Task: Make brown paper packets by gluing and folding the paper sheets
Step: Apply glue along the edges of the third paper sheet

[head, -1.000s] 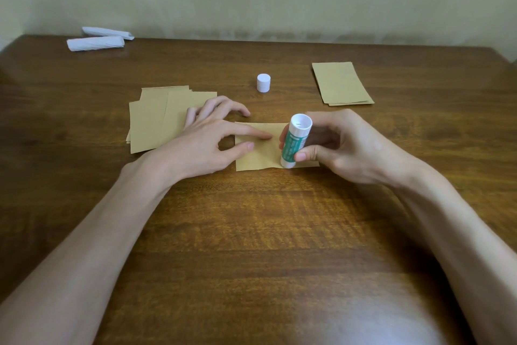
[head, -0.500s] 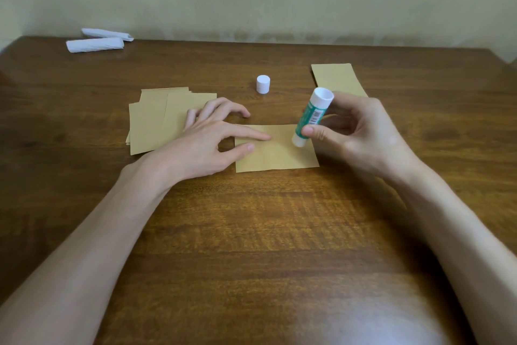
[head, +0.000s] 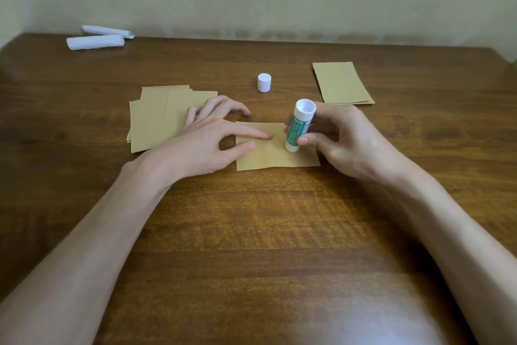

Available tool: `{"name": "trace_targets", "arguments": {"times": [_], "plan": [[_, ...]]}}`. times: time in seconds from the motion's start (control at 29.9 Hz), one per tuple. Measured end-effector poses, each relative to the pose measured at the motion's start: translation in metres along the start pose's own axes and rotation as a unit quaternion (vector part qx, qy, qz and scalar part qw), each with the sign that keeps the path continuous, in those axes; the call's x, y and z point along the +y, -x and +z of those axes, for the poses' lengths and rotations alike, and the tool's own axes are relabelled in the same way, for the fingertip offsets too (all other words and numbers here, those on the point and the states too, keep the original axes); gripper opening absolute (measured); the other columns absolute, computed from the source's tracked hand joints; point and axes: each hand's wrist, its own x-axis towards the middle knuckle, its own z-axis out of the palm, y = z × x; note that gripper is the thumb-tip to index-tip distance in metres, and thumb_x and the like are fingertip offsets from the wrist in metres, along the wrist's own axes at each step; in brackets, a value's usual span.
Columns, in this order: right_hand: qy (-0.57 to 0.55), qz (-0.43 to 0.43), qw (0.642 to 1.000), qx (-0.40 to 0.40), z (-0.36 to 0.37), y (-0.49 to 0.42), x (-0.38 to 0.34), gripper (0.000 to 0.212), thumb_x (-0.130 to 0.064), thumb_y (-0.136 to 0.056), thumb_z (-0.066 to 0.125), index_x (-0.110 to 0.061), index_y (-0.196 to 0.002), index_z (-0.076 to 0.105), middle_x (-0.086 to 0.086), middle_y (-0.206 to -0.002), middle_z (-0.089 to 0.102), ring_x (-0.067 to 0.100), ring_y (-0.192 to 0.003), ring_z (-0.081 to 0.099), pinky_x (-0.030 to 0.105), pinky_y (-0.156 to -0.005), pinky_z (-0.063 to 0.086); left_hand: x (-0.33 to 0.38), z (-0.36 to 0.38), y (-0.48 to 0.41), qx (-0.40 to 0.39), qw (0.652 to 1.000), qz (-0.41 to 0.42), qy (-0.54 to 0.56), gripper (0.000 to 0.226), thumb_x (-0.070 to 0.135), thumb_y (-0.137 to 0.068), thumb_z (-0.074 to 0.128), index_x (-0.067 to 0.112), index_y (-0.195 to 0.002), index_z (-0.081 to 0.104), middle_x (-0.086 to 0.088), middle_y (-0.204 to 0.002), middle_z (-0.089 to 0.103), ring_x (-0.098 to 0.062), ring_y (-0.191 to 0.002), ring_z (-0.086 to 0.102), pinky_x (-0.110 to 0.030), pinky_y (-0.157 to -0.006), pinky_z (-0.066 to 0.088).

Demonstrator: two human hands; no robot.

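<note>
A small brown paper sheet [head: 275, 154] lies flat at the table's middle, with a crease down its centre. My left hand [head: 205, 140] presses its left part with straight index finger and thumb. My right hand [head: 344, 139] grips a green-and-white glue stick [head: 298, 126], held nearly upright with its lower end touching the sheet's right half. The stick's white cap [head: 264, 82] stands apart, farther back.
A stack of brown paper sheets [head: 156, 118] lies left, partly under my left hand. Finished brown packets [head: 341, 83] lie at the back right. Two white paper rolls [head: 96, 41] rest at the far left corner. The wooden table [head: 251, 232] ends against a wall.
The glue stick went from the sheet's near right edge to its far right corner, then came back onto the sheet's right half. My left hand stayed in place.
</note>
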Motion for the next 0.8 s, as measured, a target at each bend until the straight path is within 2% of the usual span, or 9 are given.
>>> {"name": "trace_targets", "arguments": {"times": [0.13,0.3,0.43,0.57,0.7,0.8], "plan": [[-0.021,0.017,1.000,0.005,-0.002,0.001,-0.001,0.018,-0.017,-0.096,0.078,-0.014,-0.113,0.072,-0.011,-0.113,0.078,0.002,-0.107,0.074,0.038,-0.100,0.060,0.000,0.001,0.000,0.001,1.000,0.000,0.001,0.031,0.055,-0.102,0.047,0.070,-0.129,0.055,0.023,-0.144,0.035,-0.004,-0.147,0.013,-0.035,-0.109,0.012],[-0.038,0.019,0.999,0.030,0.000,0.004,-0.004,0.026,-0.028,-0.089,0.085,-0.017,-0.108,0.072,-0.010,-0.108,0.079,0.003,-0.099,0.076,0.031,-0.094,0.062,-0.002,0.001,0.000,0.001,1.000,0.002,-0.001,0.030,0.055,-0.103,0.047,0.074,-0.125,0.052,0.023,-0.145,0.034,-0.004,-0.148,0.012,-0.035,-0.110,0.012],[-0.030,0.007,1.000,0.002,-0.003,0.005,-0.004,0.019,-0.016,-0.093,0.081,-0.011,-0.109,0.072,-0.008,-0.110,0.079,0.003,-0.104,0.075,0.036,-0.098,0.060,-0.001,0.001,-0.001,-0.001,1.000,0.000,-0.008,0.031,0.055,-0.103,0.048,0.072,-0.127,0.053,0.022,-0.147,0.034,-0.005,-0.148,0.011,-0.036,-0.109,0.012],[-0.027,-0.007,0.999,-0.043,-0.008,0.006,-0.006,0.023,0.003,-0.097,0.070,-0.012,-0.114,0.072,-0.008,-0.115,0.077,0.002,-0.114,0.071,0.028,-0.108,0.053,0.000,0.000,-0.001,-0.006,1.000,-0.002,0.002,0.029,0.056,-0.102,0.048,0.078,-0.120,0.049,0.024,-0.147,0.034,-0.003,-0.149,0.010,-0.035,-0.110,0.010],[-0.017,-0.012,0.997,-0.074,-0.013,0.006,-0.008,0.024,0.001,-0.099,0.068,-0.015,-0.116,0.072,-0.013,-0.114,0.076,0.000,-0.116,0.069,0.023,-0.105,0.052,0.000,0.000,-0.001,-0.006,1.000,-0.003,-0.003,0.029,0.056,-0.102,0.047,0.077,-0.123,0.050,0.023,-0.147,0.034,-0.003,-0.148,0.011,-0.036,-0.111,0.011],[-0.023,-0.012,0.996,-0.087,-0.015,0.007,-0.007,0.023,0.002,-0.099,0.068,-0.013,-0.115,0.071,-0.010,-0.112,0.077,0.004,-0.113,0.071,0.024,-0.102,0.054,0.000,0.000,-0.001,-0.006,1.000,-0.002,-0.002,0.030,0.055,-0.102,0.047,0.076,-0.124,0.051,0.023,-0.147,0.034,-0.003,-0.148,0.010,-0.035,-0.110,0.011]]}}
